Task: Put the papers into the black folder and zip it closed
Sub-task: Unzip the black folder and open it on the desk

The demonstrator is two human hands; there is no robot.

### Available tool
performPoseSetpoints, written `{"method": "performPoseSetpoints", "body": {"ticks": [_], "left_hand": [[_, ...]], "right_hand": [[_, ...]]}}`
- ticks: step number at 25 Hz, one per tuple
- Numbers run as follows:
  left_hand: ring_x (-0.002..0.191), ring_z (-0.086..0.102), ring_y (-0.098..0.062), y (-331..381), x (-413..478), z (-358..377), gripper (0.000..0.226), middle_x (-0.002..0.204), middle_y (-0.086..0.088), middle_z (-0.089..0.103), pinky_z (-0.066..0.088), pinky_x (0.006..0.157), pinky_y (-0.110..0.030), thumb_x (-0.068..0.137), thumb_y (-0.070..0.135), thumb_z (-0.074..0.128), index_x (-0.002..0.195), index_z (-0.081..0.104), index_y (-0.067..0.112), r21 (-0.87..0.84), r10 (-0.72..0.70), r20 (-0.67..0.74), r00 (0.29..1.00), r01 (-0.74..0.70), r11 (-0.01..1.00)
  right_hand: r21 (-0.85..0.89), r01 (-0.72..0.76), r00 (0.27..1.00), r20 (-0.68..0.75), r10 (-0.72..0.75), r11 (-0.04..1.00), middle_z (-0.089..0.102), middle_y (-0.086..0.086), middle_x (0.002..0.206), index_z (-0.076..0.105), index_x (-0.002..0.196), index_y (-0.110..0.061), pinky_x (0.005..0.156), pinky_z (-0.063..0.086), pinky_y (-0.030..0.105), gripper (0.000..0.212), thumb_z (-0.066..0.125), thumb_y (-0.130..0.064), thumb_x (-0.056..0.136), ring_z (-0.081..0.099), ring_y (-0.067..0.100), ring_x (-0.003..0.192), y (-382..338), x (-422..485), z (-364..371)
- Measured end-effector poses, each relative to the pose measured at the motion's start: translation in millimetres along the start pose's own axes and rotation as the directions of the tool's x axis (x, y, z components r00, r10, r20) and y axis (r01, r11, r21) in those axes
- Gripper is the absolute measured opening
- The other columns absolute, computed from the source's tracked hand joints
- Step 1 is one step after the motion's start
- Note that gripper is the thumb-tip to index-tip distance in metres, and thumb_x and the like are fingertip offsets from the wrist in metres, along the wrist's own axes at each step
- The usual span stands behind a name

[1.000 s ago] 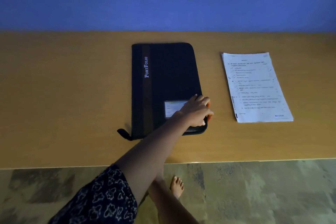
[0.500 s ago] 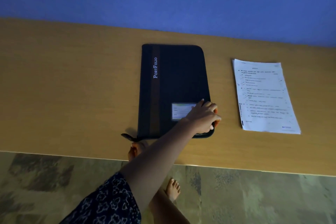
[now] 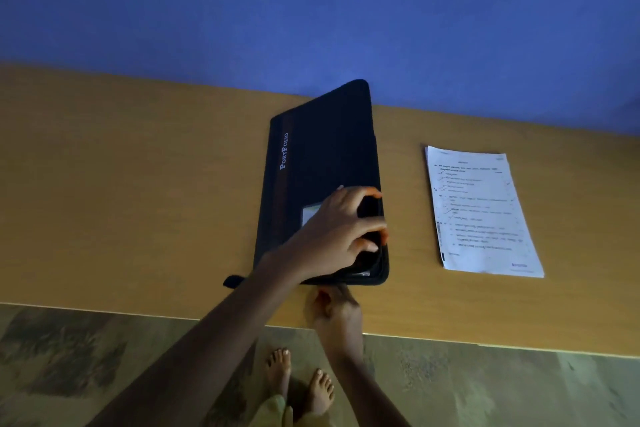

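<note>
Wooden tabletop (image 3: 138,204) is seen carrying the black folder (image 3: 322,156), its cover raised along the right edge. Papers (image 3: 481,215) lie well apart to its right. That edge is pinched by the left hand (image 3: 336,232); the right hand (image 3: 334,308), just below the folder's near edge, has a grip that cannot be told.

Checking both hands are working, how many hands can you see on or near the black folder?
2: the left hand grips the black folder's lifted right edge; the right hand sits at its near edge on the table.
</note>
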State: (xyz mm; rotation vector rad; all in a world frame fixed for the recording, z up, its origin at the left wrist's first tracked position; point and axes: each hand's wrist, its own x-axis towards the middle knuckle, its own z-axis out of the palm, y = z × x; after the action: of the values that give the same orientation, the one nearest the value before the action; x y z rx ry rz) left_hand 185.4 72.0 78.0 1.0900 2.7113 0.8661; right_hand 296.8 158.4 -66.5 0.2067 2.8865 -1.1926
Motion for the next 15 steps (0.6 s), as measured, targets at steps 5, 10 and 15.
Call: {"method": "performPoseSetpoints", "body": {"ticks": [5, 10, 15], "left_hand": [[0.140, 0.032, -0.011, -5.5, -62.6, -67.8, 0.016, 0.147, 0.005, 0.035, 0.039, 0.109, -0.040, 0.093, 0.024, 0.058, 0.107, 0.061, 0.030, -0.153, -0.158, -0.129, 0.979, 0.138, 0.979], [0.126, 0.047, 0.003, -9.0, -114.5, -108.5, 0.019, 0.124, 0.008, 0.058, 0.036, 0.101, -0.009, 0.093, 0.030, 0.051, 0.105, 0.065, 0.023, -0.346, -0.361, -0.263, 0.895, 0.262, 0.901], [0.100, 0.060, 0.007, -27.9, -162.2, -125.8, 0.016, 0.101, 0.011, 0.068, 0.042, 0.082, -0.004, 0.094, 0.021, 0.052, 0.100, 0.065, 0.013, -0.493, -0.573, -0.380, 0.726, 0.366, 0.790]], "right_hand": [[-0.187, 0.014, 0.985, -0.169, -0.046, 0.982, 0.062, 0.015, 0.105, 0.067, 0.110, -0.006, 0.069, 0.055, 0.043, 0.034, 0.072, 0.000, 0.077, 0.056, 0.031, 0.093, 9.3, 24.7, -24.8], [-0.372, -0.036, 0.998, -0.053, 0.017, 0.927, 0.054, 0.014, 0.134, 0.061, 0.128, -0.016, 0.092, 0.048, 0.047, 0.038, 0.064, -0.020, 0.090, 0.049, 0.034, 0.120, 16.4, 45.3, -36.6], [-0.419, -0.029, 1.000, -0.018, 0.024, 0.907, 0.052, 0.011, 0.136, 0.060, 0.124, -0.023, 0.093, 0.046, 0.044, 0.034, 0.062, -0.023, 0.091, 0.049, 0.032, 0.121, 19.1, 47.4, -37.1]]}}
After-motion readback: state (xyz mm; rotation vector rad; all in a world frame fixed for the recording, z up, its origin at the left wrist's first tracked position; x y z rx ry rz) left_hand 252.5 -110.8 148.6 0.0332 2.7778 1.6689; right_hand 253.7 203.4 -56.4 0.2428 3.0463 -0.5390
